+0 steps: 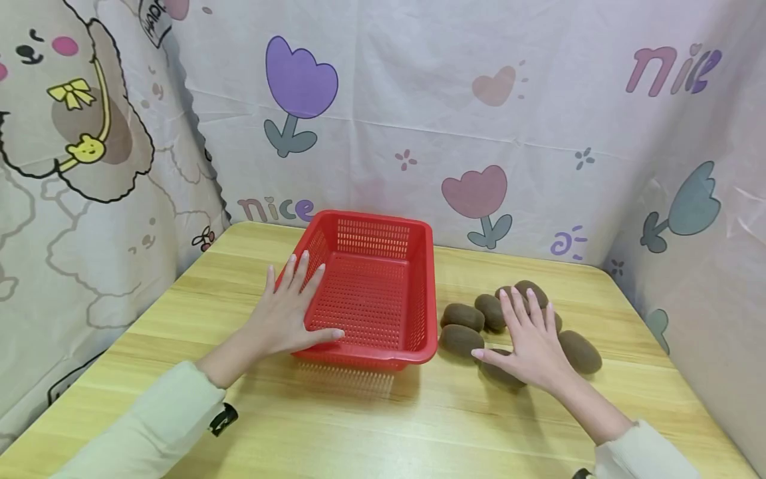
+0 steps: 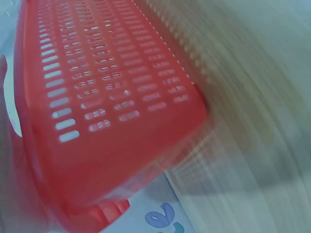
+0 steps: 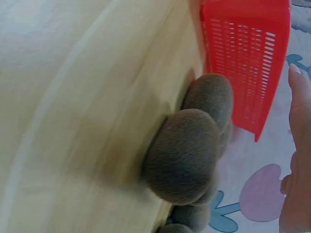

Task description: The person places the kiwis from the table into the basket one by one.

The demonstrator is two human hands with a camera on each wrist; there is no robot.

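Spreading wide, the hands (image 1: 286,318) (image 1: 534,347) reach over red basket (image 1: 432,293) and brown kiwis (image 1: 462,340) respectively.

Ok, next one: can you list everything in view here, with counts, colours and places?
Table: one, yellow wood-grain, across the lower view
Basket: one, red, on the table, no contents visible
Kiwis: at least eight, brown, on the table right of the basket; some partly hidden
Cloth: pieces unclear, whitish with coloured prints, behind the table and at both sides
Dark items: two, blackish, by the cuffs
Sleeves: two, pale, lower left and right
Left hand: one, bare, at the basket's left rim
Right hand: one, bare, over the kiwis
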